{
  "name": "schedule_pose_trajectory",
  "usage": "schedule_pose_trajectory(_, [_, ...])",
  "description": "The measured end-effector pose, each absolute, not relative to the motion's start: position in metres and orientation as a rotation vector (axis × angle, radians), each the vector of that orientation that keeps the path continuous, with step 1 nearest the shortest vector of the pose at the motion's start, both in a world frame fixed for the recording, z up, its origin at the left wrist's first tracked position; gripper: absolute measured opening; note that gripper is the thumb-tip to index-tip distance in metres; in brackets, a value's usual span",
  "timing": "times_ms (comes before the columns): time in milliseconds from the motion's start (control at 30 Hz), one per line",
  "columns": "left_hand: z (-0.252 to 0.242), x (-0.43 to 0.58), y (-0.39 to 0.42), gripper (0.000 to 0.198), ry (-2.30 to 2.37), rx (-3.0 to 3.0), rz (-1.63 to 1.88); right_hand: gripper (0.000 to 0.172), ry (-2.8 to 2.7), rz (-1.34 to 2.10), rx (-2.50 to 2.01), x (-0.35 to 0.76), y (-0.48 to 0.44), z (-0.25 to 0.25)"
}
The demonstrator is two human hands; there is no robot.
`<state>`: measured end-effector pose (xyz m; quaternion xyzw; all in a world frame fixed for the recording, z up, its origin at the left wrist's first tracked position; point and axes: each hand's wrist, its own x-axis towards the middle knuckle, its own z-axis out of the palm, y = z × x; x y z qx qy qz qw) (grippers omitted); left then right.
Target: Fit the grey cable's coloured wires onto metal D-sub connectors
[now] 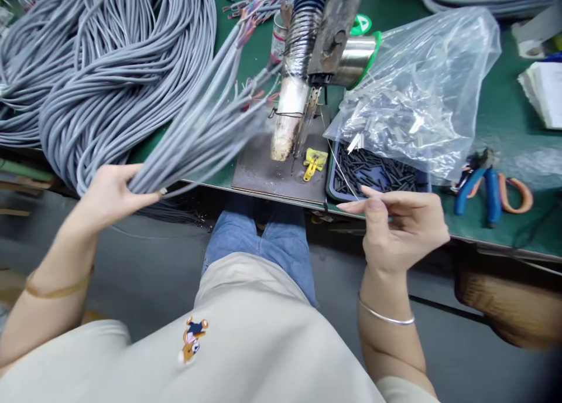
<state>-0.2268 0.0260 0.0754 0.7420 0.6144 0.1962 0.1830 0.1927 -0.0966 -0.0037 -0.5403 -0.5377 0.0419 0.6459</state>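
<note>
My left hand [112, 192] grips a bundle of grey cables [206, 127] near the bench's front edge; the bundle is blurred by motion and its far ends show stripped coloured wires. My right hand [397, 224] hovers just in front of a blue tray of short black tubes [373, 171], fingers curled, with a thin solder wire [340, 168] running up from its fingertips. A soldering fixture [302, 69] stands on a dark metal plate [272, 171] between the hands.
Big coils of grey cable [109, 57] fill the left of the green bench. A clear plastic bag of small parts [421, 92] lies over the tray. A solder spool [357, 57] sits behind. Blue cutters [483, 189] and orange pliers [516, 195] lie at right.
</note>
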Motion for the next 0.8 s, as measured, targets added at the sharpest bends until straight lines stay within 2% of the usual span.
schedule_pose_trajectory(67, [0.058,-0.224,0.014,0.029,1.718,2.310,0.364,0.011,-1.210,0.101,-1.230,0.191,-0.095,-0.002])
schedule_pose_trajectory(167, [0.031,-0.211,0.000,0.062,1.807,2.511,0.276,0.011,-1.214,0.105,-1.226,0.190,-0.094,0.000])
schedule_pose_trajectory(233, [0.019,-0.198,-0.006,0.070,1.868,2.604,0.274,0.012,-1.210,0.099,-1.232,0.192,-0.092,0.001])
schedule_pose_trajectory(400, [0.011,-0.149,-0.010,0.059,1.701,2.755,0.489,0.015,-1.163,0.109,-1.191,0.195,-0.087,0.003])
schedule_pose_trajectory(633, [0.004,-0.093,0.023,0.056,1.724,2.699,0.282,0.015,-1.156,0.121,-1.250,0.195,-0.089,0.007])
schedule_pose_trajectory(733, [0.005,-0.092,0.047,0.051,1.865,2.525,0.405,0.014,-1.189,0.327,-1.113,0.204,-0.092,0.014])
schedule_pose_trajectory(800, [0.005,-0.092,0.060,0.046,1.920,2.397,0.523,0.020,-1.295,0.473,-1.057,0.209,-0.098,0.023])
